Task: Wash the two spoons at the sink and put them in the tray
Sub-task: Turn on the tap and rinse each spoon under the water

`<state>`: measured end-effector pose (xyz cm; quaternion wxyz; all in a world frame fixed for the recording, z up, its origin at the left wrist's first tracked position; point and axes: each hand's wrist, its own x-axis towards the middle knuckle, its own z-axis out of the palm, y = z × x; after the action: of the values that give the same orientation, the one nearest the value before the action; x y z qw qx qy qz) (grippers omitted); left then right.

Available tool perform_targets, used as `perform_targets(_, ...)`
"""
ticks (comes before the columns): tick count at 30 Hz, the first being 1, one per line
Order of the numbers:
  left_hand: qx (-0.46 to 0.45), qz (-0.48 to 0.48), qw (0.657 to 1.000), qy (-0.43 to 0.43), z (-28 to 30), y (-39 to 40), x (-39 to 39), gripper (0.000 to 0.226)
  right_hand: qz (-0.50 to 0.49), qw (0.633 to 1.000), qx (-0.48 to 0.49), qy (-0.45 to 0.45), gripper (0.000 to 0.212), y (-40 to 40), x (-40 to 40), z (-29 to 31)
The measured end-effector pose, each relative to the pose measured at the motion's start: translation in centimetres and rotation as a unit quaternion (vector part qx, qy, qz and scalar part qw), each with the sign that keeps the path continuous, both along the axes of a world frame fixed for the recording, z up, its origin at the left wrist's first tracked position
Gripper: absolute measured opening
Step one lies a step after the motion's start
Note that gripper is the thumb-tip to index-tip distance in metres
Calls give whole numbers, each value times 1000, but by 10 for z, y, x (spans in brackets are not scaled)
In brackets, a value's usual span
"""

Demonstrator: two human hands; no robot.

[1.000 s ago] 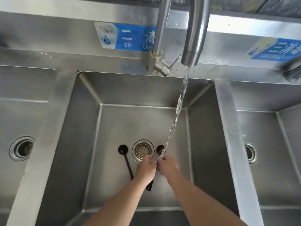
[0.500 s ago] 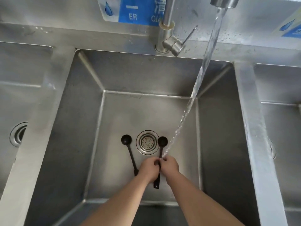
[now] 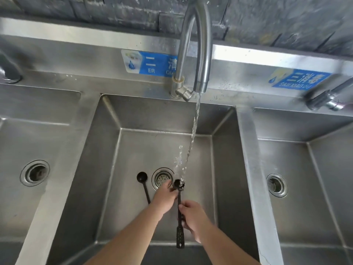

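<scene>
Both forearms reached into the middle basin (image 3: pixel 107 150). The right hand (image 3: pixel 193 215) gripped the handle of one black spoon (image 3: pixel 179 207), and the left hand (image 3: pixel 165 197) pinched its neck under the stream (image 3: pixel 193 134) — half a second earlier both hands clustered mid-handle. Two spoons in all — the second spoon (image 3: pixel 144 186) lay left of the drain (image 3: pixel 161 178).
</scene>
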<state>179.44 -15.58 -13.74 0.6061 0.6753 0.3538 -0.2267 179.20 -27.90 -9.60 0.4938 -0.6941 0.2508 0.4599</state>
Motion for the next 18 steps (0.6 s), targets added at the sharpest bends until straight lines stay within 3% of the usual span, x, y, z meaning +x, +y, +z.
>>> perform_targets(4,-53,57,997,-27,24,0,1,32,0,1000,10,-13,16,-1,-6,33)
perform_targets(9,-115,116,985,-49,58,-5,8,32,-23,997,6,-74,22,-13,-7,66)
perform_targets(14,-150,150,975,-63,90,-10,22,36,-129,984,118,-30,10,-27,-21,95)
perform_targets(18,-183,163,966,-77,114,-15,33,42,-199,963,177,33,28,-46,-27,113)
